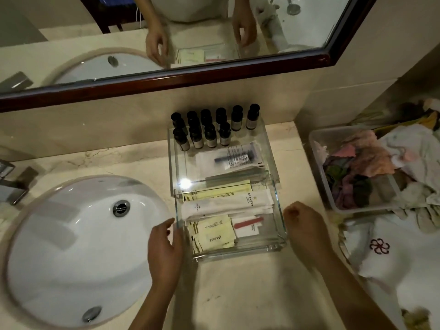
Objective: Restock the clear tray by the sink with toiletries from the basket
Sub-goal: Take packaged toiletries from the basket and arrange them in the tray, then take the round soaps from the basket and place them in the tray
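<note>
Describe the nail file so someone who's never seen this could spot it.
Find the clear tray right of the sink. In its nearest section, on the right, lies the nail file: the only pink-red strip, beside yellow sachets.

sachets [215, 231] print too small; faucet [13, 184] cut off l.

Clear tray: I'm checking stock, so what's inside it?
Inside the clear tray: dark-capped bottles at the back, a razor packet, yellow sachets, white sachets, a nail file packet. Whether the rearmost bottles stand inside is unclear; anything beneath the overlapping packets is covered.
</note>
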A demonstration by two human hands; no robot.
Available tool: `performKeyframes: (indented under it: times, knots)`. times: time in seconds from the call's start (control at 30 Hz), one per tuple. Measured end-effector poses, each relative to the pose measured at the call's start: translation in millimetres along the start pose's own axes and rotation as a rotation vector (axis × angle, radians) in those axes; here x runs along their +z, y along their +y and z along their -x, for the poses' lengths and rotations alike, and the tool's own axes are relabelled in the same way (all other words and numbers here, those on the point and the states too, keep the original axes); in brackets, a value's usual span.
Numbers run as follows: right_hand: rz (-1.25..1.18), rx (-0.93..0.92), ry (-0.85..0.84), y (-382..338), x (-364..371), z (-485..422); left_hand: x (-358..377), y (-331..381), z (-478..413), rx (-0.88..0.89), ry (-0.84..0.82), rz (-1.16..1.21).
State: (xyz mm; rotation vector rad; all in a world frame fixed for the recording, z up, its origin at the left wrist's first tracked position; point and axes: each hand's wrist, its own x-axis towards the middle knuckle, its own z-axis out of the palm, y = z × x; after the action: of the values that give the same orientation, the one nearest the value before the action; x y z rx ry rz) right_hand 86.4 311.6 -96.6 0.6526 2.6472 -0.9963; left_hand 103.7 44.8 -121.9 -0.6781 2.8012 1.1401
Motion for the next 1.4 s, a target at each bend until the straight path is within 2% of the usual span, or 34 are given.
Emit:
performKeyframes:
  times: [0.07,0.1,0.2,0.3,0.4,0.53,0.6,0.8,0.97,1.17,1.3,1.4]
  knots:
    - [0.166,-0.176,0.010,2,12,11,5,-2,14,0.109,-0.167,-0.119]
    - [0.229,-0.256,-0.043,2,19,14,9,-2,19,0.153,-0.227,-0.198]
    - [0.368,-0.472,-0.193,5,47,10,22,-1,21,0.239,-0.247,-0.400]
    - [0.479,-0.495,-0.255,8,65,-1,30,6,17,0.268,-0.257,-0.568]
    - [0.543,-0.488,-0.266,7,68,-7,34,15,14,0.200,-0.269,-0.647]
    - [0.530,-0.513,-0.289,3,57,-3,28,27,13,0.174,-0.296,-0.660]
    - [0.505,-0.523,-0.291,-2,48,2,20,29,16,0.203,-0.274,-0.592]
    - [0.360,-0.554,-0.345,-41,31,37,-34,13,53,0.306,-0.046,-0.279]
    - [0.346,-0.742,-0.698,-113,29,89,-107,-46,123,0.117,0.008,-0.146]
    - [0.227,-1.066,-0.768,-199,44,221,-215,-121,259,-0.205,0.168,-0.062]
    - [0.242,-1.257,-0.924,-201,82,346,-247,-176,406,-0.433,0.420,0.026]
    - [0.344,-1.424,-1.080,-175,113,447,-243,-214,519,-0.622,0.458,0.058]
